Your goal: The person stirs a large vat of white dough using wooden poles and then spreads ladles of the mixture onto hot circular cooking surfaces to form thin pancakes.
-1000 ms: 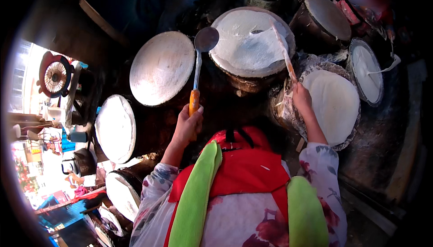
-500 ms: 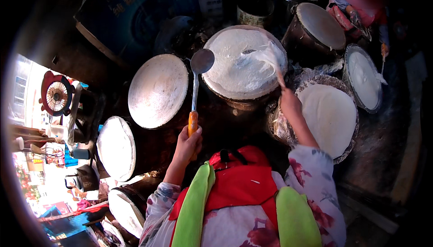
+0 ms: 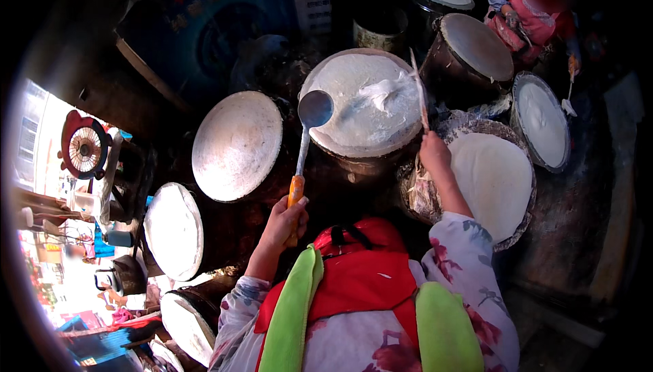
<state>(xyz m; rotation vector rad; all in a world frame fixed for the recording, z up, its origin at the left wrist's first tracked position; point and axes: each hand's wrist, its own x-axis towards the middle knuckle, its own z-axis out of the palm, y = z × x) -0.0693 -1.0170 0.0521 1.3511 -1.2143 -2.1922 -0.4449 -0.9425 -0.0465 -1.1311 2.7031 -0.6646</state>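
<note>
Dim stall: white-coated round griddle [image 3: 360,103], perhaps batter; ladle [image 3: 309,127] alongside.

The ladle [image 3: 315,109] has a dull grey metal bowl and stem, ending in a smooth orange handle that looks like plastic, gripped by the left hand [image 3: 286,219]. Just right of the ladle, the central steamer drum [image 3: 360,100] carries a taut cloth top coated in a wet, glossy white film, wrinkled where a sheet [image 3: 388,90] lifts. The right hand [image 3: 435,154] holds a thin stick [image 3: 420,96], pale and matt, seemingly wood or bamboo. Left of the ladle, a round lid [image 3: 237,144] looks like worn, matt metal. Right of the drum, a woven tray [image 3: 520,226] with a rough rim bears a matt white sheet.
</note>
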